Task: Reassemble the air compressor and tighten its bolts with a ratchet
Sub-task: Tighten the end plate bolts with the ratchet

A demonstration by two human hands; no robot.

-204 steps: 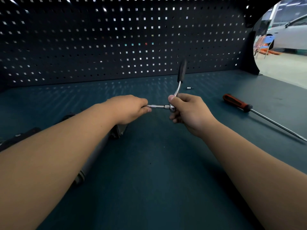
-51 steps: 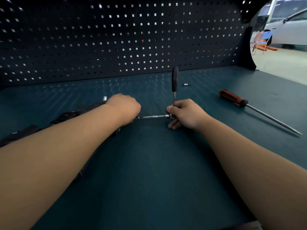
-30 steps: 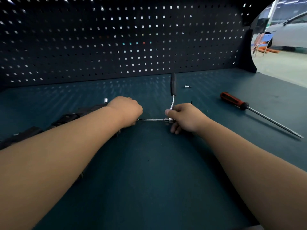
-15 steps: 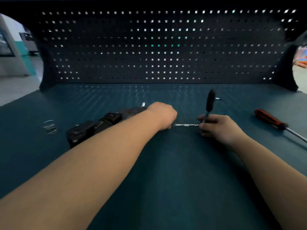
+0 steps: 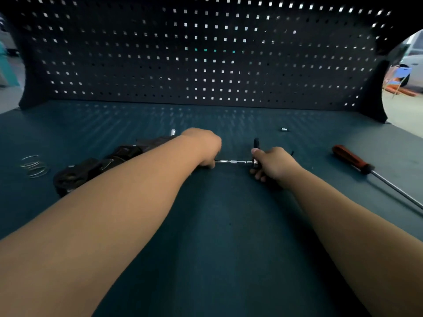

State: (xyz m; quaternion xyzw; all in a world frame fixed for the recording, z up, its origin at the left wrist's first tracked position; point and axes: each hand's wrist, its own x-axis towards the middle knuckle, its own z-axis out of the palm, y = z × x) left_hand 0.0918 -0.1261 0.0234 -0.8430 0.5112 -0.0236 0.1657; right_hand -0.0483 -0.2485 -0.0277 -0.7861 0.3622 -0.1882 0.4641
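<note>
Nearest my view, both bare forearms reach out over the dark teal bench (image 5: 217, 248). The left forearm lies across the air compressor (image 5: 91, 170), a long black body lying on the bench, left of centre, running from near left to far right. The left hand (image 5: 203, 147) sits at the compressor's far right end, fingers curled downward and pressed together round it; the fingertips are mostly hidden. The ratchet (image 5: 235, 161) shows a chrome shaft lying level between the two hands, its left tip going under the left fingers. The right hand (image 5: 272, 163) grips the ratchet at its head, thumb on top, the other fingers curled beneath; the black handle stands up just behind the thumb.

Left of the compressor lie thin wire rings (image 5: 34, 167). To the right, well apart from the hands, lies a screwdriver (image 5: 352, 160) with an orange-and-black handle. Farther back rests a small silver bit (image 5: 283, 129). A perforated pegboard (image 5: 206, 53) closes the rear.
</note>
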